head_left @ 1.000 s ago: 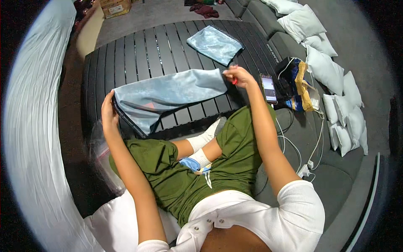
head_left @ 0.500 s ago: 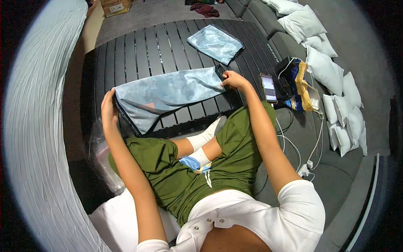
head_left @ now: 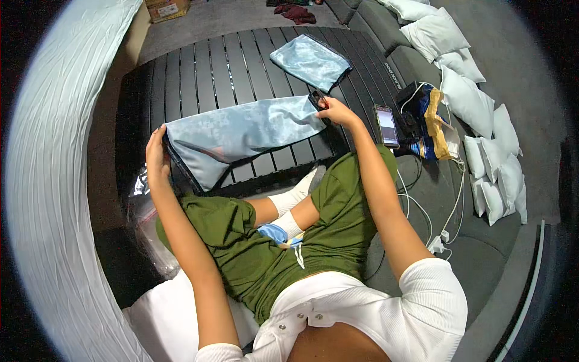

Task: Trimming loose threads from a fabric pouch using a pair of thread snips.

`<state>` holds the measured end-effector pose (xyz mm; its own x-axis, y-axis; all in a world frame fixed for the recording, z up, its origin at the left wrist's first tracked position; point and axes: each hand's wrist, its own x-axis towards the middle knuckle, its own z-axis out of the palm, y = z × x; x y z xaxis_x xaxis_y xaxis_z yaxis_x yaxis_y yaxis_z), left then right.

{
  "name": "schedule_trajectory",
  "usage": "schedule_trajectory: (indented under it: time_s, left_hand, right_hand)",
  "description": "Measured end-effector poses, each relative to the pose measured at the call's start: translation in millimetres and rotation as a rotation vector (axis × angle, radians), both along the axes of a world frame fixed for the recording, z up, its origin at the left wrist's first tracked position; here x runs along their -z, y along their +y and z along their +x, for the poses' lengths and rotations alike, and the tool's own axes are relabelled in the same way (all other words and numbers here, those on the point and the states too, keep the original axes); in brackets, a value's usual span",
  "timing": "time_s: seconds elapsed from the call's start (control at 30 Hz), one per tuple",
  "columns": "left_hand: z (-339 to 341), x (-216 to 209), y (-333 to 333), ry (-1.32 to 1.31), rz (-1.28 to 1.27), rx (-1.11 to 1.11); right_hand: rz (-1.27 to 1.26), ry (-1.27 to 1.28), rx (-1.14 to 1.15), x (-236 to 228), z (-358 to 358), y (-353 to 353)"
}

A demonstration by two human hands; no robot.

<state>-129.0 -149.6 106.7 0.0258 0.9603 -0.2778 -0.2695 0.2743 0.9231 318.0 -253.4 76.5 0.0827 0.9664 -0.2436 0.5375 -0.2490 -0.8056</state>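
Note:
A long piece of light blue velvety cloth (head_left: 241,130) with black edging stretches between my hands above the near part of a black slatted table (head_left: 211,66). At its left end, my left hand (head_left: 157,154) grips the black-edged side, with the fingers along the corner and the thumb hidden. My right hand (head_left: 339,113) pinches the right end beside a dark edge. The cloth's lower side folds over near the left, showing a smoother underside. A second light blue velvety piece with black edging (head_left: 310,62) lies flat farther back on the table.
A phone (head_left: 386,125) and a blue and yellow bag (head_left: 433,123) lie at the right, with white cables (head_left: 422,217) trailing on the grey sofa. Several white pillows (head_left: 467,99) line the far right. Clear plastic wrapping (head_left: 151,235) sits by my left knee; pale draped fabric (head_left: 54,181) hangs at the left.
My right hand has shifted very slightly upward with the cloth's right end. Pale patches on the cloth's surface look different. My left hand stays almost in place.

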Motion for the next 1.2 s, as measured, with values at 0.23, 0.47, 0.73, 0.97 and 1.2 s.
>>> schedule_trajectory:
  time_s: [0.23,0.47,0.73,0.97,1.2]
  left_hand:
    - [0.0,3.1,3.3,-0.033,0.012,0.02]
    - [3.7,-3.6,-1.6,0.016,-0.006,-0.003]
    - [-0.5,2.2,3.8,-0.025,0.025,0.003]
    - [-0.2,3.0,2.1,-0.017,-0.015,-0.03]
    - [-6.8,16.4,11.5,-0.001,0.033,0.007]
  right_hand:
    - [0.023,-0.035,-0.009,1.3,3.3,-1.1]
    - [-0.037,-0.04,0.033,-5.1,-0.8,-2.0]
    - [-0.01,-0.072,-0.009,-1.4,1.3,-1.5]
    - [-0.032,-0.078,-0.012,4.6,2.7,-1.3]
    - [0.014,-0.124,-0.039,10.9,9.3,-0.7]
